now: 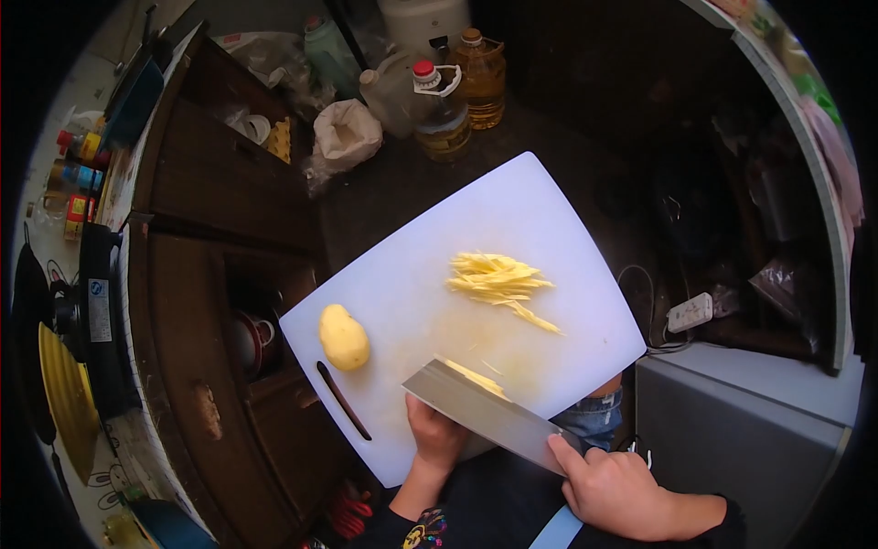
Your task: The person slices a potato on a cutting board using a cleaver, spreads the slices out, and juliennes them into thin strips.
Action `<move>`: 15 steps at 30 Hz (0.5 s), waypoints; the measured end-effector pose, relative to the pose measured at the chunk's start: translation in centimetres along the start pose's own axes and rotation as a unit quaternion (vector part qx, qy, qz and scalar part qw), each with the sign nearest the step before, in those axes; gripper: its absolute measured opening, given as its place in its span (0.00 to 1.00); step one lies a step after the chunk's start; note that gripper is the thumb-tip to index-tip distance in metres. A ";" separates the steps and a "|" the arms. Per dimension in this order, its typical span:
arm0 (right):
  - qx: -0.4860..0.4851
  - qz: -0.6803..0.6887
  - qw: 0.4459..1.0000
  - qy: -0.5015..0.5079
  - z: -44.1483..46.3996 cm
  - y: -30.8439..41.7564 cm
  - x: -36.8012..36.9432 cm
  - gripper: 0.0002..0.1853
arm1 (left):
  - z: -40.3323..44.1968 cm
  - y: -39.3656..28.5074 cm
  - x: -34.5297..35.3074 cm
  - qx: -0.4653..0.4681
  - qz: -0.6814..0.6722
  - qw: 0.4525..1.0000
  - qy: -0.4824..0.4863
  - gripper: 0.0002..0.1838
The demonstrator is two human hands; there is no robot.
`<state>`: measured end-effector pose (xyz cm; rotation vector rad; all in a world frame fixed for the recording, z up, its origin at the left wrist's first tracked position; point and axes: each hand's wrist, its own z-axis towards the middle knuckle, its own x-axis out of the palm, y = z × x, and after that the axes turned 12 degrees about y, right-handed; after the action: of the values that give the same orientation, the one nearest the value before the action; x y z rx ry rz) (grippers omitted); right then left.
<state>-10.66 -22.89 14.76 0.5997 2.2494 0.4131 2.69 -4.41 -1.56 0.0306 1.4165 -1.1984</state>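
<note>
A cleaver [489, 416] is held in my right hand [608, 485], which is closed around its handle end, with the index finger laid along the blade. My left hand [434, 432] rests on the white cutting board [402, 284], just behind the blade. Its fingers look curled, but the blade covers their tips and whatever is under them. Along the blade's far side lie a few pale yellow potato strips [474, 377]. Farther up the board sits a loose pile of cut potato strips [494, 277]. A whole peeled potato [344, 337] lies at the left, near the board's slot handle.
Beyond the board stand oil bottles [480, 78] and an open white bag [347, 133]. Dark wooden cabinets [197, 366] line the left side. At the right are a grey box-like appliance [732, 439] and a white power strip [690, 313] with cords.
</note>
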 end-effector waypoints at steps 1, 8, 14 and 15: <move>0.003 0.001 1.000 0.002 -0.1 0.0 0.1 0.30 | 0.0 0.0 -0.1 0.000 0.002 1.000 0.002 0.21; 0.000 -0.014 1.000 0.008 0.3 -0.1 -0.2 0.30 | 0.1 -0.2 0.0 -0.009 0.005 1.000 0.003 0.20; -0.023 -0.011 1.000 -0.002 2.8 -0.8 0.3 0.29 | -0.2 0.3 -0.1 0.012 0.042 0.999 0.025 0.18; -0.044 -0.012 0.998 -0.032 3.9 -1.0 0.9 0.27 | -0.4 0.4 0.0 0.013 0.050 0.998 0.031 0.17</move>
<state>-8.63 -22.87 11.20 0.5320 2.1639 0.4721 2.63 -3.93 -1.87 0.1567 1.4367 -1.1427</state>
